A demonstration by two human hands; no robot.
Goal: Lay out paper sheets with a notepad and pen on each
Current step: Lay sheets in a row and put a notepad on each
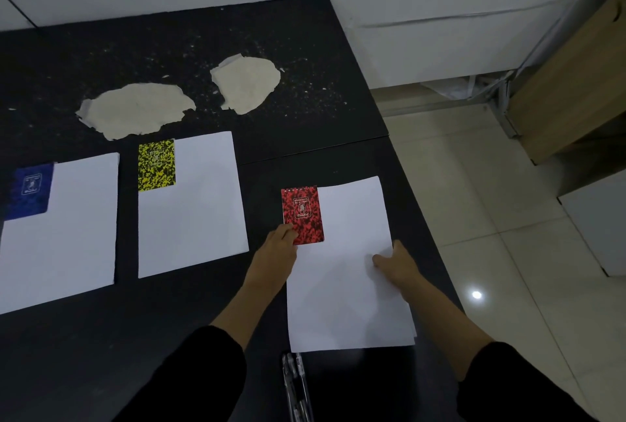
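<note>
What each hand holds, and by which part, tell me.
The left hand pinches the red notepad at its bottom-left corner. The right hand holds nothing; it rests on the paper sheet near its right edge.

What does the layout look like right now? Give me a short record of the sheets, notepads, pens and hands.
left sheet: blue notepad at its far left corner, no pen
middle sheet: yellow notepad at its far left corner, no pen
right sheet: red notepad at its far left corner, no pen
pens: bunched on the table just below the right sheet, count unclear
left hand: pinches the red notepad's near left corner
right hand: on the right sheet's right edge, grip unclear
</note>
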